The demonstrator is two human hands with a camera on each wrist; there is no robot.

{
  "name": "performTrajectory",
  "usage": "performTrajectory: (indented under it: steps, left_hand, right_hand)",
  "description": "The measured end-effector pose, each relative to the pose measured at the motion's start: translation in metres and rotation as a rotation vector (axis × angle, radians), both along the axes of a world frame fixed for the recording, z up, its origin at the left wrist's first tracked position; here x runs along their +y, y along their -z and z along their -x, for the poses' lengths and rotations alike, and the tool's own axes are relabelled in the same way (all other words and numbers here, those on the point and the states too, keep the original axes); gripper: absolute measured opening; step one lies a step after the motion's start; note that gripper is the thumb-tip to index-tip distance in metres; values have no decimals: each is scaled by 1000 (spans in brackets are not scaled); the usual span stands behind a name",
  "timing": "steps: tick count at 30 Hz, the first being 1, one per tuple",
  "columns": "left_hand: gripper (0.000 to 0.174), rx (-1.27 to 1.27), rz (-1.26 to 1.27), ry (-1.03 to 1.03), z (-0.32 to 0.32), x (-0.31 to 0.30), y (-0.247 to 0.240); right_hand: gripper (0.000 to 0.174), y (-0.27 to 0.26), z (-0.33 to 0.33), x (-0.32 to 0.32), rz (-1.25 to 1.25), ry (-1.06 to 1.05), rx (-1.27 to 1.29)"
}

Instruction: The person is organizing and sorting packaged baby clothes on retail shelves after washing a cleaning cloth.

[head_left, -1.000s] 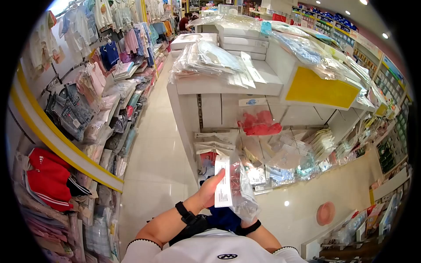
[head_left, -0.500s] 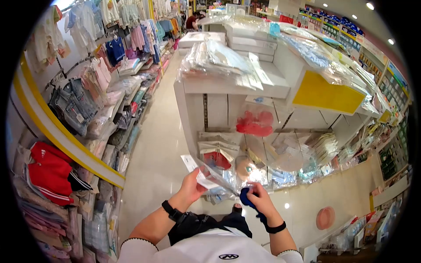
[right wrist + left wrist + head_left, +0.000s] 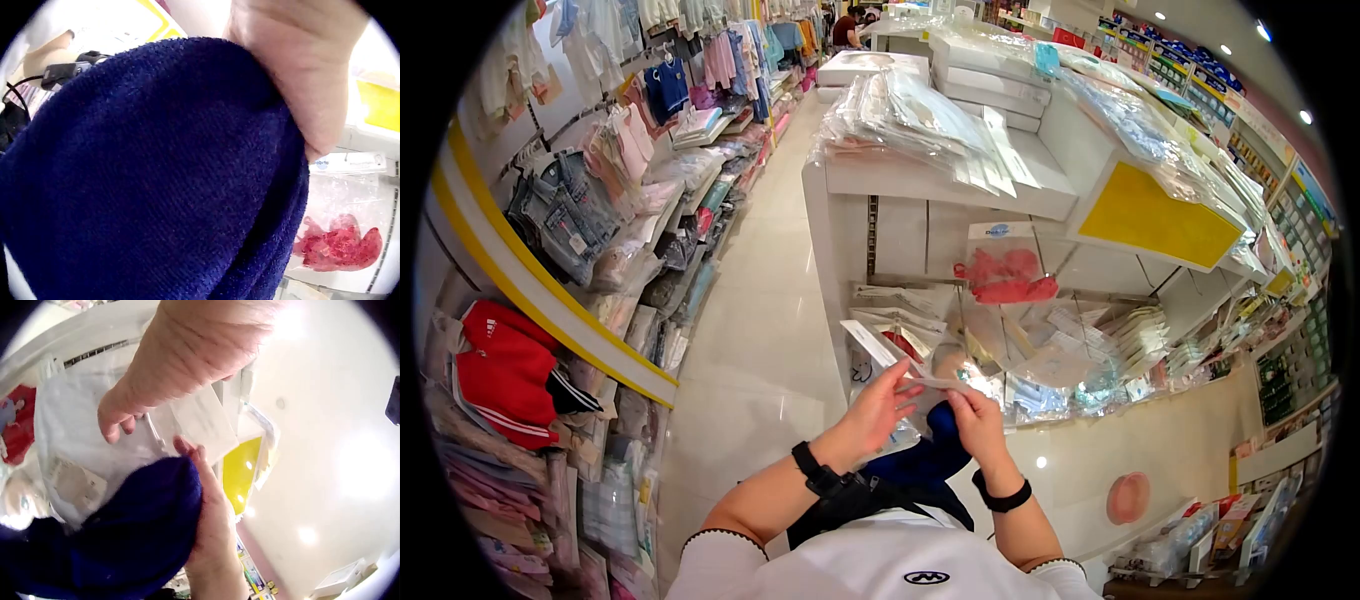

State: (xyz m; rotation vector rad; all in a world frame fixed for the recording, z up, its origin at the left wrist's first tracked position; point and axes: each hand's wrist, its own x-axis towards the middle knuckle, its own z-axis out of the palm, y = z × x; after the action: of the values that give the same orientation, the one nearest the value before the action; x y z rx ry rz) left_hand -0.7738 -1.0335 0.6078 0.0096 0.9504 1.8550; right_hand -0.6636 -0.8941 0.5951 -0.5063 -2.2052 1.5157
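Observation:
A clear plastic bag with a white card header point(image 3: 875, 345) is in front of me in the head view, its header tilted up to the left. My right hand point(image 3: 980, 425) pinches the bag's edge near the header and holds a dark blue plush cloth point(image 3: 935, 440) that hangs below. In the right wrist view the cloth point(image 3: 144, 169) fills most of the picture. My left hand point(image 3: 878, 410) is beside the bag, fingers spread and slightly bent. The left wrist view shows the left hand point(image 3: 187, 356) over the pale bag point(image 3: 81, 419), opposite the right hand point(image 3: 215, 531).
A white display stand point(image 3: 825, 250) is ahead, with bagged goods point(image 3: 920, 125) on top and a hanging pack with red items point(image 3: 1010, 275). Clothing racks point(image 3: 570, 215) line the left. A pink round floor mark point(image 3: 1128, 498) lies at right.
The bag has gone from upright, to lowered at the left, to raised between both hands. The right hand has moved from the cloth below up to the bag's edge; the left hand's fingers have loosened.

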Motion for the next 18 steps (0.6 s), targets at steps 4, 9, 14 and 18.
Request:
performTrajectory:
  steps: [4, 9, 14, 18]
  left_hand:
    - [51, 464, 136, -117, 17, -21, -15]
    - [52, 794, 121, -295, 51, -30, -33]
    - [22, 906, 226, -72, 79, -11, -35]
    - [15, 863, 221, -244, 92, 9, -39]
  right_hand:
    - [15, -10, 2, 31, 22, -89, 65]
    - [21, -18, 11, 63, 190, -91, -72]
    - [24, -33, 33, 85, 380, -170, -38]
    - [25, -41, 51, 96, 465, -194, -59]
